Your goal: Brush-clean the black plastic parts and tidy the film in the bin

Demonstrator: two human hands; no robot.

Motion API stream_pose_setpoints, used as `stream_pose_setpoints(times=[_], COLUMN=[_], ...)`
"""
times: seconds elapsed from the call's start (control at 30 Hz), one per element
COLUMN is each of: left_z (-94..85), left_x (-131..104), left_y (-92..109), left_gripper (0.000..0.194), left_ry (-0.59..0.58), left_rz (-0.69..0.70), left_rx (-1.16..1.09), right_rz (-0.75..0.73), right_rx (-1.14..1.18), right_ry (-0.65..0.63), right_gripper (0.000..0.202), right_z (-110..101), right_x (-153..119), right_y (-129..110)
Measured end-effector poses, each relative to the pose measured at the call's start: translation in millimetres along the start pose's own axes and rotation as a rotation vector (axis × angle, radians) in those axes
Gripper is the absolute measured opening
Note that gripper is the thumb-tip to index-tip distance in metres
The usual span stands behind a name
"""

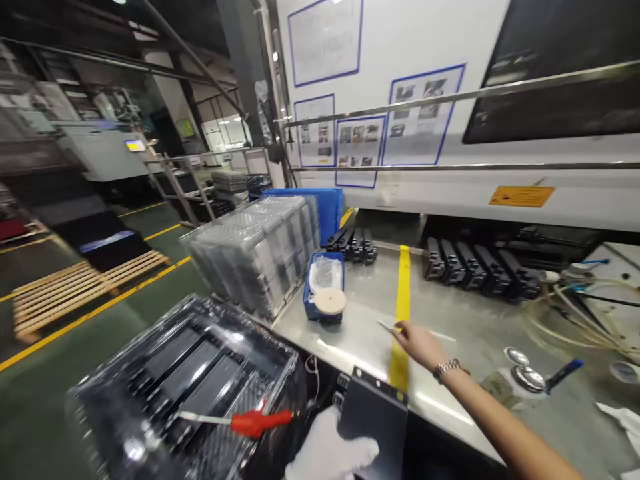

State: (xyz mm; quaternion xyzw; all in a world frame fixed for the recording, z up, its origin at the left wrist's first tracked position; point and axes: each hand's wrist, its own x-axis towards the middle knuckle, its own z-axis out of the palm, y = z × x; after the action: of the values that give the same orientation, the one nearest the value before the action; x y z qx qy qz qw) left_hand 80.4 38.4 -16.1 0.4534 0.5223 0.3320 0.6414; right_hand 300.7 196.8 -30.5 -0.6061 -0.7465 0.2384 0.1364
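Observation:
My left hand (pixel 325 457), in a white glove, grips the lower edge of a flat black panel (pixel 376 413) at the near edge of the steel table (pixel 360 320). My right hand (pixel 417 343), bare with a metal wristwatch, reaches across the table onto the yellow stripe (pixel 403 287). Its fingers pinch a thin grey strip-like tool (pixel 387 326) that points left. Left of the panel, a clear plastic tray (pixel 190 380) holds long black parts. A red-handled tool (pixel 260 421) lies on top of that tray.
Stacked clear trays (pixel 260 253) stand at the table's left end beside a blue bin (pixel 324 293) with a tan disc. Rows of black parts (pixel 475 267) line the back, under a white machine wall. Hoses (pixel 575 300) and round metal pieces (pixel 523 370) lie right. A wooden pallet (pixel 75 287) sits on the floor.

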Motion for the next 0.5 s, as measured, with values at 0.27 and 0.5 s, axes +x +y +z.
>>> stream_pose_setpoints(times=[0.27,0.5], left_z=[1.6,5.4], left_x=[-43,-43], left_y=[51,35], left_gripper=[0.033,0.046], left_ry=[0.211,0.181], left_rz=[-0.084,0.032], left_rx=[-0.087,-0.254], right_rz=[0.205,0.084], right_rx=[-0.012,0.245], right_ry=[0.186,0.275], right_gripper=[0.023,0.053], right_z=[37,21], right_x=[-9,-94], right_y=[60,46])
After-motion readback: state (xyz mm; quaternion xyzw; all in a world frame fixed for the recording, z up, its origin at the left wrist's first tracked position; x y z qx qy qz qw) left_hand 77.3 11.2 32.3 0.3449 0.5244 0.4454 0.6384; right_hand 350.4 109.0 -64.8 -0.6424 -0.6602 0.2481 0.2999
